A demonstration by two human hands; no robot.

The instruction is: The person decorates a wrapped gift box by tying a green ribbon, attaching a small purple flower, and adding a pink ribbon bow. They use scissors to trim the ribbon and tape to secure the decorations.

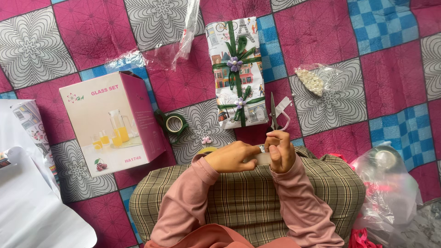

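From the head camera we see our left hand (228, 156) and our right hand (280, 150) both pinched on a small whitish roll of clear tape (262, 158) held between their fingertips, above our lap on a plaid cushion (248, 197). Just beyond the right fingers (275, 136) lie steel scissors (274, 111), and past them a gift box wrapped in picture-printed paper with green ribbon (236, 71); well left of the left fingers stands a pink-and-cream cardboard box (110, 124).

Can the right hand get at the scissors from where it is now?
Probably yes: the scissors lie just beyond the right hand with nothing between them, though both hands are pinching a small pale piece.
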